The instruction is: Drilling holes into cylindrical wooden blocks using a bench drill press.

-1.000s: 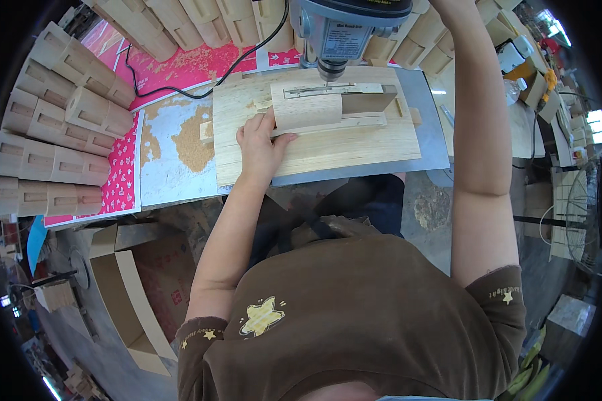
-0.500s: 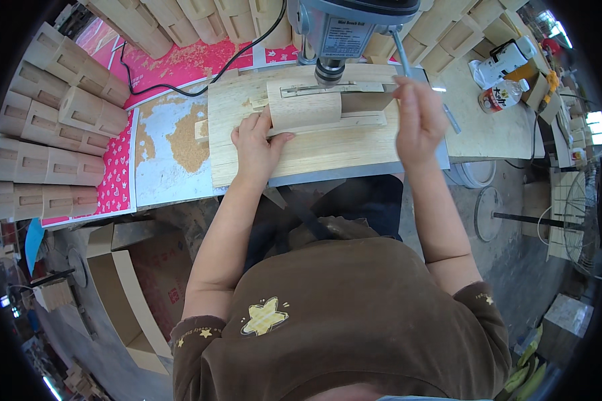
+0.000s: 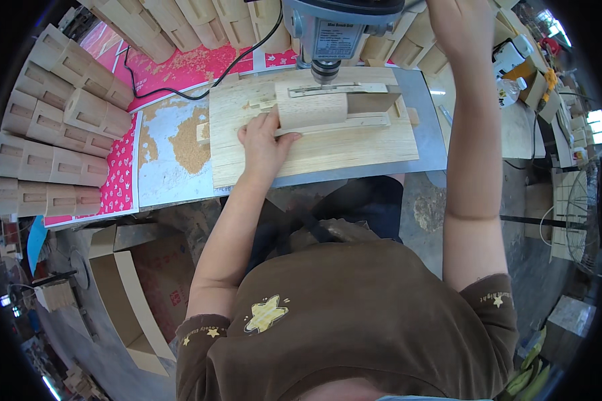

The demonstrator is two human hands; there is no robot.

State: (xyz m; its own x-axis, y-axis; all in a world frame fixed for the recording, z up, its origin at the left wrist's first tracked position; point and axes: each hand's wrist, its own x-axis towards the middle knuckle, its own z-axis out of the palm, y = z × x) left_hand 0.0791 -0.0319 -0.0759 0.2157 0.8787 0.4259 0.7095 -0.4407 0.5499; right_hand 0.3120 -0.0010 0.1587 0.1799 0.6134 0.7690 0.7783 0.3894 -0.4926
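My left grip (image 3: 264,142) holds smooth, pale, curved wood block (image 3: 312,111) at its 8 o'clock end; right grip (image 3: 460,23): can't tell.

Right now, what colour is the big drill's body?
The drill is light blue-grey with a dark top, seen best in the head view.

Seen from the round wooden block (image 3: 312,112), a hand could pass low over the bare stretch of board (image 3: 338,148) at five o'clock. The drill chuck (image 3: 325,71) bars twelve, the right forearm (image 3: 473,140) three, the left hand (image 3: 261,144) eight, wooden cylinders (image 3: 99,112) nine, a black cable (image 3: 234,65) ten.
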